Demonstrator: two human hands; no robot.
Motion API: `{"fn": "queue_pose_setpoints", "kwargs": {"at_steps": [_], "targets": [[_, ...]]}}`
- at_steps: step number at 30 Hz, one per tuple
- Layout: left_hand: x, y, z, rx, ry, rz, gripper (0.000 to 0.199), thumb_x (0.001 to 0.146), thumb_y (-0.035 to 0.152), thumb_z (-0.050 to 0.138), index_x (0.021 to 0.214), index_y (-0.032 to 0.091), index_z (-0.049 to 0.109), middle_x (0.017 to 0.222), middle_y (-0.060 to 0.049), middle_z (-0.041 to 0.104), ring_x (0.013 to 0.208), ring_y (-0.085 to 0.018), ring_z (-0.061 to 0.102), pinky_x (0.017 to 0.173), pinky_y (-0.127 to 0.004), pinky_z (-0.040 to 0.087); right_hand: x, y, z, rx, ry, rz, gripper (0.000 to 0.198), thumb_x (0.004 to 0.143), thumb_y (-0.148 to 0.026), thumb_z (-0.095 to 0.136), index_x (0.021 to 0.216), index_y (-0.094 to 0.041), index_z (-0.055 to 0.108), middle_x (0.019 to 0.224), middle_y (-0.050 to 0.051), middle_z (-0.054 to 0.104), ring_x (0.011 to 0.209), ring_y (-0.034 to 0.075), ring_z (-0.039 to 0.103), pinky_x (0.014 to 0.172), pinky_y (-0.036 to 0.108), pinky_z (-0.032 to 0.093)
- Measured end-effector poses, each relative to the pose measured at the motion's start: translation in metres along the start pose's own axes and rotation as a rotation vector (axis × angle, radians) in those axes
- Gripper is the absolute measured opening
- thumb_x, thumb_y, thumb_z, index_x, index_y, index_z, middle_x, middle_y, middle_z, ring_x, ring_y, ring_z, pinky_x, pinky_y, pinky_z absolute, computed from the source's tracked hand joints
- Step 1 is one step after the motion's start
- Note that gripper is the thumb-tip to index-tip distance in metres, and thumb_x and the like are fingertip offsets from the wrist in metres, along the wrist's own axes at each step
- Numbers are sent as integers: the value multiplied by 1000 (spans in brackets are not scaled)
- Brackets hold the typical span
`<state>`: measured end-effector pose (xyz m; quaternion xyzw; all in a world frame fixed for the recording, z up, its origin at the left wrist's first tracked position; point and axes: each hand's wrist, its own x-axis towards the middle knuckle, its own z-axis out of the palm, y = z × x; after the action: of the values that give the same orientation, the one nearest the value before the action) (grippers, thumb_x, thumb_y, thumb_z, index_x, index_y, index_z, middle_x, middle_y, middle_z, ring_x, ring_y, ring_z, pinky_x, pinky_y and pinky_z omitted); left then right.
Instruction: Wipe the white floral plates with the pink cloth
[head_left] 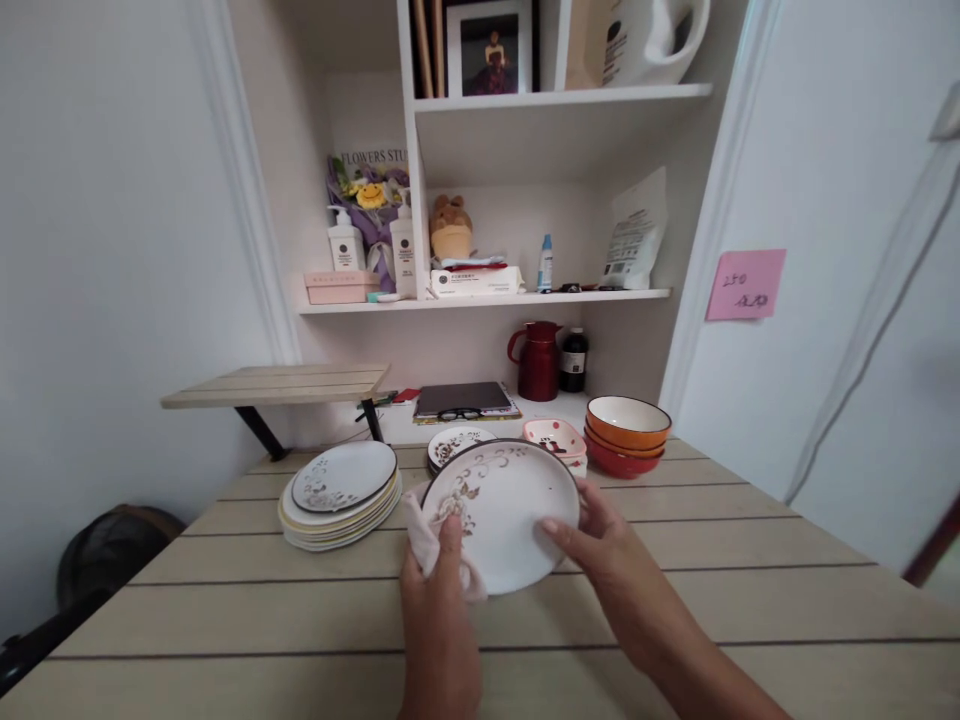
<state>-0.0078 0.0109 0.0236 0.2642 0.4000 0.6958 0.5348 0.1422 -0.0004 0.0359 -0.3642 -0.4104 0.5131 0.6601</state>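
A white plate (510,510) with a dark rim and a brown flower pattern is held up, tilted toward me, above the table. My left hand (442,610) grips its lower left edge through a pale pink cloth (424,530), thumb on the plate's face. On the right edge, my right hand (611,550) has its thumb on the face and its fingers behind the rim. A stack of plates (337,500) stands to the left, topped by one with the same flower pattern. Behind the held plate are smaller flowered plates (454,440), partly hidden.
Orange and red bowls (628,435) are stacked at the back right, beside pink patterned dishes (555,437). A laptop (461,400) with glasses, a red jug (538,360) and a dark bottle (574,360) stand farther back. A small raised shelf (277,385) is at the left.
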Motion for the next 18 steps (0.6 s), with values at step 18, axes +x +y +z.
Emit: {"fn": "queue_pose_setpoints", "kwargs": {"at_steps": [18], "targets": [[9,0,-18,652,-522,1176,26,83,19,57,105,26,68,93,-5,69,86,-21,63,76,-33,50,1,-34,-19,-806,-258,-599,35,75,-10,67,104,-29,69,110,3,71,109,22,61,97,37,45]]}}
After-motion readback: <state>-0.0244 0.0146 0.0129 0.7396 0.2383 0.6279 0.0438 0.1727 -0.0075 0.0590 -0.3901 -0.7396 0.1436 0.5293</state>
